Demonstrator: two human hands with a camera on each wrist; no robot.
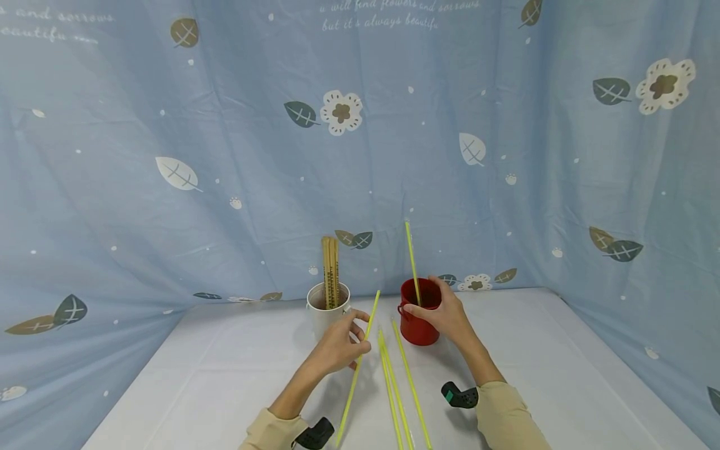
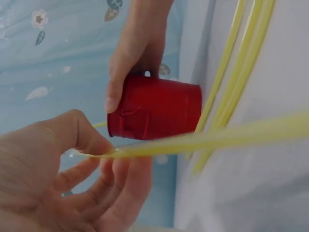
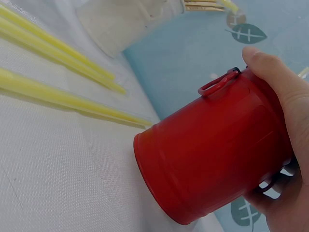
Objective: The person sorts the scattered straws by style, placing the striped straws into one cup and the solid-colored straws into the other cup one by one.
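My left hand (image 1: 337, 345) pinches a long yellow straw (image 1: 353, 386) between thumb and fingers and holds it at a slant above the table. In the left wrist view this straw (image 2: 217, 141) runs from the fingertips toward the right edge. My right hand (image 1: 450, 315) grips the small red metal bucket (image 1: 419, 330) by its rim, thumb on the near side. One yellow straw (image 1: 412, 255) stands in the bucket, leaning left. Between the hands, several more yellow straws (image 1: 409, 375) lie on the table, apparently in clear wrappers. The right wrist view shows the red bucket (image 3: 207, 150) close up.
A white bucket (image 1: 325, 324) holding wooden chopsticks (image 1: 330, 269) stands at the back, just beyond my left hand. A white cloth covers the table (image 1: 225, 369). Behind it hangs a blue printed curtain (image 1: 253, 125). Black devices (image 1: 460, 395) sit at both wrists.
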